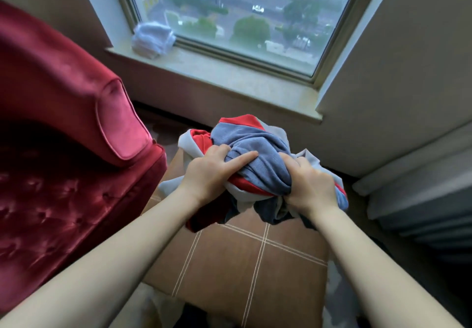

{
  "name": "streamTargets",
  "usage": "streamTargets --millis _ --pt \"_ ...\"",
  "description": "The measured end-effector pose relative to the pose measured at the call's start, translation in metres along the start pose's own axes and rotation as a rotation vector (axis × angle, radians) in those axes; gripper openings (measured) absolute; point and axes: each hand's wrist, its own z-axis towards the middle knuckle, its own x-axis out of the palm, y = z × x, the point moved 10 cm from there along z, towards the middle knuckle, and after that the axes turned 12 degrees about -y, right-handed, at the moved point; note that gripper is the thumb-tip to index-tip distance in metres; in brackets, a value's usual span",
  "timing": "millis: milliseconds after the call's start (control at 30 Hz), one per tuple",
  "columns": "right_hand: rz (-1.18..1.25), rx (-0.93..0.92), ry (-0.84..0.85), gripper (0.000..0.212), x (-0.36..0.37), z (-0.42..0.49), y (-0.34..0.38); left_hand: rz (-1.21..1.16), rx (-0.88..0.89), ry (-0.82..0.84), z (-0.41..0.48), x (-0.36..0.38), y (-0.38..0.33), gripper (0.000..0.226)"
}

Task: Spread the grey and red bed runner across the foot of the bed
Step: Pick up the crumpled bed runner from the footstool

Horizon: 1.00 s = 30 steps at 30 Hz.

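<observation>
Below the window [242, 21], over a brown ottoman [242, 263], left hand [212, 171] and right hand [310, 184] clutch the bunched bed runner [255, 159]: soft, light (find an edge).

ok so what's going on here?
A person has the bed runner bunched into a grey and red wad over a brown stool. The left hand grips the bundle on its left side and the right hand grips it on the right. A red armchair stands to the left, and a white cloth lies on the window sill. The runner is not yet spread out.
</observation>
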Motion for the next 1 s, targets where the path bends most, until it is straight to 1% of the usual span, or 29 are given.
streamTargets --millis 267,367,467,800,1000 --pt "0.001 -0.07 -0.225 0.055 -0.154 0.047 0.01 0.059 0.052 -0.154 0.069 -0.134 -0.029 0.067" --pt "-0.024 -0.111 -0.295 0.057 -0.196 0.059 0.018 0.095 0.065 -0.205 0.084 -0.175 -0.035 0.072" --pt "-0.038 -0.144 -0.357 0.062 -0.229 0.066 0.025 0.142 0.091 -0.258 0.094 -0.21 -0.04 0.072" --pt "-0.013 -0.241 -0.454 0.063 -0.294 0.076 0.054 0.269 0.079 -0.356 0.098 -0.285 -0.048 0.071" --pt "0.005 -0.37 -0.488 0.061 -0.318 0.083 0.096 0.36 -0.01 -0.403 0.076 -0.322 -0.031 0.072"
